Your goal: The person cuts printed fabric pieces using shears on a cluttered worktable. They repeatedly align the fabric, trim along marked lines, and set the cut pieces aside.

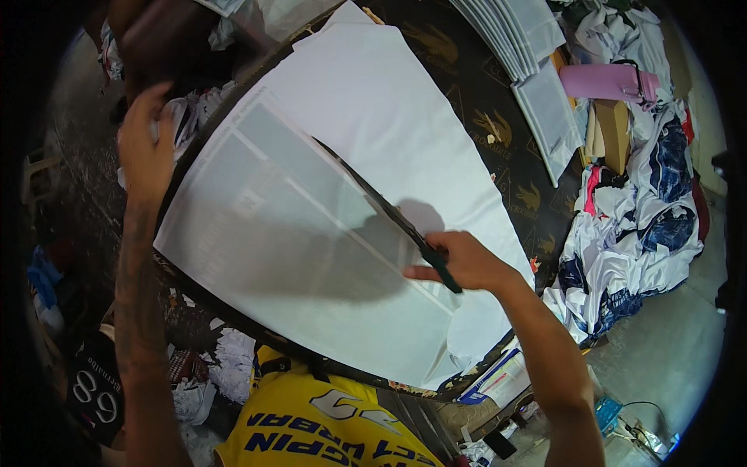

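Here, two hands: right (459, 263) clamps one blade (373, 201), left (146, 144) grips one sheet (311, 257).

White sheets on a black, gold-patterned surface

A large white sheet (327, 226) bears pale grey printed bands; plain white cloth (389, 101) lies under it. The surface (475, 101) is black with gold bird-like emblems. The right hand (459, 261) grips a blade (373, 194) that is dark with a dark green handle. A lilac bottle (603, 82) lies beside white and navy garments (646, 226). The person's shirt (311, 428) is yellow with blue lettering.
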`<action>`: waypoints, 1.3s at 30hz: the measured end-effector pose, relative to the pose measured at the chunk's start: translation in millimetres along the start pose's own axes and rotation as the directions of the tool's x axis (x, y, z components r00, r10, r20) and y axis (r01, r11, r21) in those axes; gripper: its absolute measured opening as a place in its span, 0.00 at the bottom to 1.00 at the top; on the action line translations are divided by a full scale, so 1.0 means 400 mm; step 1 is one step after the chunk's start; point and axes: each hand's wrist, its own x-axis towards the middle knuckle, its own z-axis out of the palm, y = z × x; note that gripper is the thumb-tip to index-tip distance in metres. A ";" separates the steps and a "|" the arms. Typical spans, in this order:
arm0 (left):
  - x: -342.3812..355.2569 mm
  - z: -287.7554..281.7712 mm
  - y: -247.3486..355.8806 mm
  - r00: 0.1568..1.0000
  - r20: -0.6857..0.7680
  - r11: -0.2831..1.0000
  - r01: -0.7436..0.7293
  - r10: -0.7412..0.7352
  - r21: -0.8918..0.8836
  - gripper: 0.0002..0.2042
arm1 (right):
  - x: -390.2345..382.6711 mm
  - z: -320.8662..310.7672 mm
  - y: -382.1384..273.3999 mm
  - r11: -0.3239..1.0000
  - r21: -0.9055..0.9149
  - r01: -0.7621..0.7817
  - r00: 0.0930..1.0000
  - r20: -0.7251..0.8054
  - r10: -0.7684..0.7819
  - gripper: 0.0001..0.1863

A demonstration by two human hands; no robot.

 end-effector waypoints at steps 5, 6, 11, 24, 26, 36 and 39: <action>-0.198 -0.143 -0.115 0.845 -0.100 0.839 0.535 -0.526 0.100 0.22 | 0.049 -0.014 -0.066 1.000 -0.021 0.021 0.998 0.055 -0.020 0.39; -0.229 -0.140 -0.132 0.864 -0.078 0.864 0.501 -0.497 0.043 0.22 | 0.057 -0.017 -0.083 0.999 -0.053 -0.012 0.998 0.064 0.015 0.39; -0.302 -0.089 -0.160 0.802 -0.137 0.811 0.556 -0.581 -0.185 0.26 | 0.094 -0.038 -0.178 0.999 -0.030 -0.014 0.999 0.049 0.015 0.38; -0.336 -0.058 -0.229 0.847 -0.164 0.856 0.468 -0.505 -0.220 0.24 | 0.187 -0.069 -0.347 0.995 -0.059 0.086 0.994 -0.067 -0.090 0.38; -0.309 -0.062 -0.241 0.736 0.009 0.652 0.605 -0.677 -0.457 0.25 | 0.172 -0.066 -0.340 0.982 -0.132 0.134 0.980 -0.127 -0.151 0.39; -0.062 0.359 0.483 0.864 0.488 0.907 -0.298 0.123 0.299 0.59 | -0.362 0.679 0.236 0.704 0.707 0.062 0.637 -0.571 0.518 0.34; -0.290 0.561 0.804 0.623 0.707 0.844 -0.532 0.334 0.070 0.60 | -0.544 1.035 0.296 0.382 0.908 0.174 0.518 -0.414 0.748 0.27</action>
